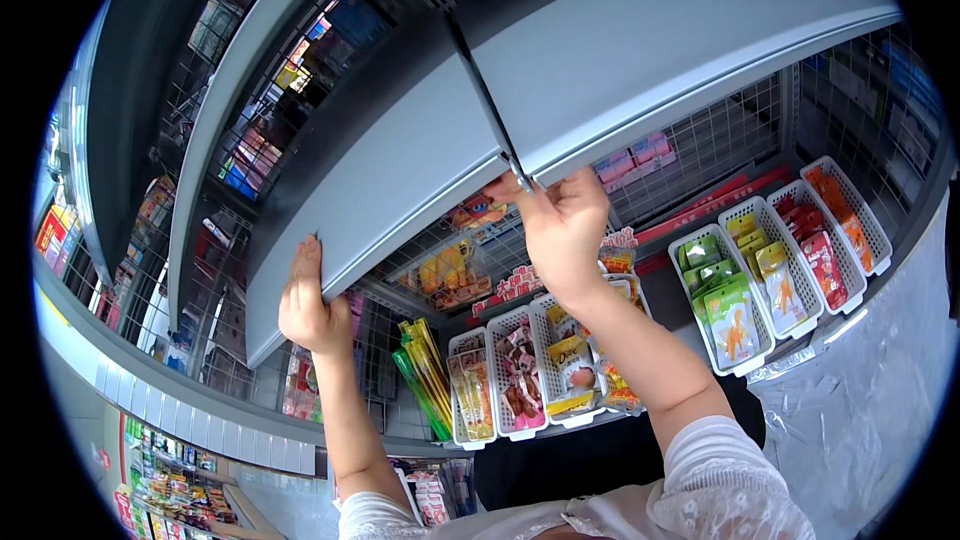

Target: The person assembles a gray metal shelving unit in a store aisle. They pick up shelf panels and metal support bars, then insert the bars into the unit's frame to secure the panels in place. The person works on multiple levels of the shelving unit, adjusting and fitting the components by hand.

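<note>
A grey shelf board (pixel 390 180) is between my two hands, tilted in view. At its left front corner my left hand (pixel 314 308) is closed round the edge, fingers on top and thumb by the front lip. My right hand (pixel 562 232) grips the same board's right front corner, with some fingertips hidden beneath it. That corner lies at a narrow dark gap beside a second grey shelf board (pixel 680 40). Under my right forearm stand white baskets of packaged snacks, among them a basket (pixel 518 380) of pink and brown packets.
More white baskets, including one with green packets (pixel 730 305), line the lower shelf to the right. Long yellow and green packs (pixel 425 375) lean left of the baskets. Wire mesh (pixel 715 115) backs the unit. Another grey shelf (pixel 215 140) stands farther left.
</note>
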Action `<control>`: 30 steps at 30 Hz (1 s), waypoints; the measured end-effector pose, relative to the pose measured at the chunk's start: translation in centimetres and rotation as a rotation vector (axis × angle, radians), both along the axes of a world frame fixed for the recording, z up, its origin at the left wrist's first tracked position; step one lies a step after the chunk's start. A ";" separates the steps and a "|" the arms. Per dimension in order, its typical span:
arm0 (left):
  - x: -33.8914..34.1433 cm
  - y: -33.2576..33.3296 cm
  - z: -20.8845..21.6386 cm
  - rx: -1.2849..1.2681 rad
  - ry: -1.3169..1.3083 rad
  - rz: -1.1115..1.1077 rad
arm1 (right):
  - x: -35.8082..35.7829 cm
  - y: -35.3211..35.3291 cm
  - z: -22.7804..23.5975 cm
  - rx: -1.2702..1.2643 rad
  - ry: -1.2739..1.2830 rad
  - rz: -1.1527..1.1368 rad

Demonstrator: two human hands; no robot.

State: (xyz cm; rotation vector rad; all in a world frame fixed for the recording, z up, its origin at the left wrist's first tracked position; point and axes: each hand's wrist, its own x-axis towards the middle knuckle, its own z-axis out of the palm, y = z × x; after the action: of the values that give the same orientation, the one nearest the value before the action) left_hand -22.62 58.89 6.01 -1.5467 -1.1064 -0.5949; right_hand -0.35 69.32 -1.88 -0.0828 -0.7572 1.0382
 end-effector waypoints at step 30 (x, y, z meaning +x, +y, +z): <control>-0.5 -1.1 0.6 0.172 0.001 -0.145 | -2.5 1.2 -0.2 0.262 -0.368 -0.897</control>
State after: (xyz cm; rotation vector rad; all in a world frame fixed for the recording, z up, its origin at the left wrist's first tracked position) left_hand -23.10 57.80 6.64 -1.4852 -0.9223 -0.7668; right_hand -2.86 70.55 -2.10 -0.3594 -1.0414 0.0619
